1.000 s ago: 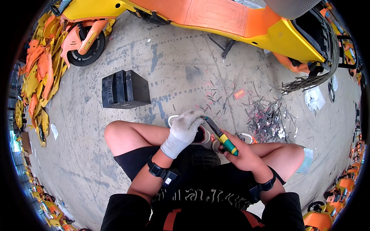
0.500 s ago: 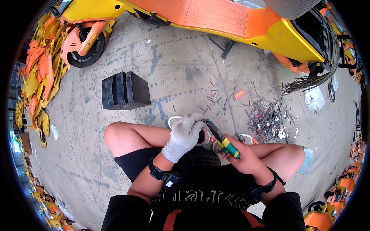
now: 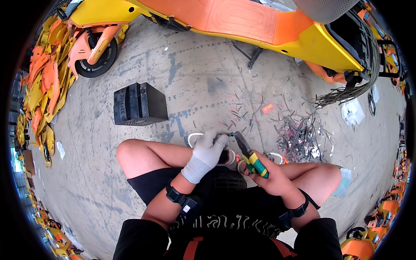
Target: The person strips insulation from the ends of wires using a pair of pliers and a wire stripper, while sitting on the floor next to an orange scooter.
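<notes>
My left hand (image 3: 207,151), in a pale grey knit glove, is closed in a pinch over my lap. A thin, short piece of dark wire (image 3: 231,134) with a teal spot at its end pokes out from its fingertips. My bare right hand (image 3: 275,180) is wrapped round a pair of pliers (image 3: 257,165) with green and yellow handles. The dark jaws point up and left, close beside the wire's end. Whether they touch it, I cannot tell. My palm and fingers hide part of the handles.
Beyond my right foot lies a heap of cut wire scraps (image 3: 299,136), with loose bits scattered around. A black box (image 3: 141,104) stands at the left. Across the back is a yellow and orange scooter (image 3: 242,21), a grey cable bundle (image 3: 338,95) hanging off it. Body panels (image 3: 45,82) pile up far left.
The pliers' jaws have shifted slightly right, away from my left fingertips. My left hand is still pinching in nearly the same place.
</notes>
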{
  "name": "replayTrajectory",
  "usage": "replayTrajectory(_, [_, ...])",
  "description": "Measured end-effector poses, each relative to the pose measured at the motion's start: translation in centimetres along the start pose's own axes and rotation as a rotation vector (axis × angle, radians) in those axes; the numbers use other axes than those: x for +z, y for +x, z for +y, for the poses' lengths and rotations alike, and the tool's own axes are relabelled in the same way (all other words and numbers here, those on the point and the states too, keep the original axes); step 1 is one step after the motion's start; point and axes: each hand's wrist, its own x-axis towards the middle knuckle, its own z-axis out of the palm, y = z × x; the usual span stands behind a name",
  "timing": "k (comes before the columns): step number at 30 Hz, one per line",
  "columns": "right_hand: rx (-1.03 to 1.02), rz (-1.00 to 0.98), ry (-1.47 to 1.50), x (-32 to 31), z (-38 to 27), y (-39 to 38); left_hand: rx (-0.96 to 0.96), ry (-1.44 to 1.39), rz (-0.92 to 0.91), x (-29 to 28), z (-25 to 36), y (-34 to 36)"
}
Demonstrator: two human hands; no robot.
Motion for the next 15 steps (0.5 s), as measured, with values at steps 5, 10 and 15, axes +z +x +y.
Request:
replayTrajectory(5, [0.064,-0.011,0.112,-0.5,-0.5,0.1,-0.023,0.002,0.070,-0.6,0.9,0.0])
replayTrajectory(10, [0.085,-0.051,0.057,-0.5,-0.1,0.0,0.064,0.122,0.114,-0.8,0.4,0.1])
replayTrajectory(15, [0.077,-0.092,-0.005,-0.4,0.9,0.0,0.121,0.183,0.150,-0.9,1.0,0.2])
